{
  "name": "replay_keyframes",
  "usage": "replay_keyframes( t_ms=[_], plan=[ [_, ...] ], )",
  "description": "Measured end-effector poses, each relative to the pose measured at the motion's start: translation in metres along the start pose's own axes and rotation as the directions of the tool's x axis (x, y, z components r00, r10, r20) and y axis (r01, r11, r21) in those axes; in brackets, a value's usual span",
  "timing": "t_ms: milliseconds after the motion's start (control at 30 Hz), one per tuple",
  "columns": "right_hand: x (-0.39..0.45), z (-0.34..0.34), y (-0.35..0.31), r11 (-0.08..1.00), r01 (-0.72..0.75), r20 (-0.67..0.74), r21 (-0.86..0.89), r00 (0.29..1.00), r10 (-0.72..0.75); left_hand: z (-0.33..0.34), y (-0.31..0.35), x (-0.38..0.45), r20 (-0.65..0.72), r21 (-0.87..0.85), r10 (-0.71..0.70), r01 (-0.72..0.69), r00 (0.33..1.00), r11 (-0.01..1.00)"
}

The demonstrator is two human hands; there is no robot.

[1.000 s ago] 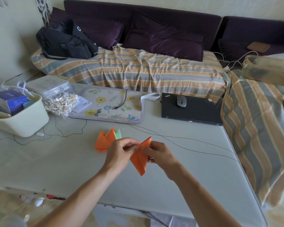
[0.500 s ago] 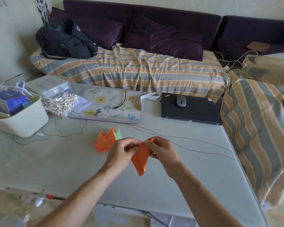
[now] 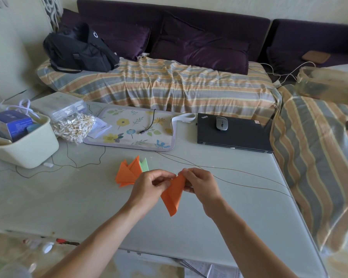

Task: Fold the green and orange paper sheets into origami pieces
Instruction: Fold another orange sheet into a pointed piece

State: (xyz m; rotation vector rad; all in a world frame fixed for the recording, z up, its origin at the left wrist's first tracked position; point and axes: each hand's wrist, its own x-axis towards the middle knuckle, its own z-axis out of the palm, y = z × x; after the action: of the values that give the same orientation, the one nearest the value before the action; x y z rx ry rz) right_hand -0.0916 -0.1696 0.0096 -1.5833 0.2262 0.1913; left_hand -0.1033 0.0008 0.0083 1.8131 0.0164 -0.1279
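An orange paper piece (image 3: 174, 195), folded into a long pointed shape, hangs above the table (image 3: 68, 201) with its tip down. My left hand (image 3: 150, 187) pinches its upper left part. My right hand (image 3: 199, 183) pinches its upper right edge with thumb and fingers. Behind my left hand, a pile of folded orange pieces (image 3: 128, 173) lies flat on the table, and a folded green piece (image 3: 144, 165) pokes out at its right side.
A floral mat (image 3: 133, 130) with a cable lies behind, beside a bag of cotton swabs (image 3: 73, 126) and a cream bin (image 3: 26, 141). A shut black laptop (image 3: 241, 135) carries a mouse (image 3: 222, 123). Thin wires (image 3: 239, 173) cross the table to the right.
My right hand has moved up from the piece's right side to its top corner. The top flap has been folded in, so the orange piece looks narrower.
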Motion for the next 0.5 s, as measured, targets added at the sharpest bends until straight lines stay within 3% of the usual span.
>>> replay_keyframes(
  t_ms=[300, 500],
  plan=[
    [-0.0008, 0.0006, -0.0004, 0.999, -0.034, 0.02, 0.023, 0.999, 0.033, 0.0001, -0.0005, -0.0001, -0.008, -0.013, -0.025, 0.024, 1.0, 1.0],
    [0.0005, 0.0007, 0.0029, 0.999, -0.012, 0.045, -0.053, 0.999, 0.015, 0.0009, 0.0005, -0.0003, -0.025, -0.039, -0.056, 0.055, 0.998, 0.998]
  ],
)
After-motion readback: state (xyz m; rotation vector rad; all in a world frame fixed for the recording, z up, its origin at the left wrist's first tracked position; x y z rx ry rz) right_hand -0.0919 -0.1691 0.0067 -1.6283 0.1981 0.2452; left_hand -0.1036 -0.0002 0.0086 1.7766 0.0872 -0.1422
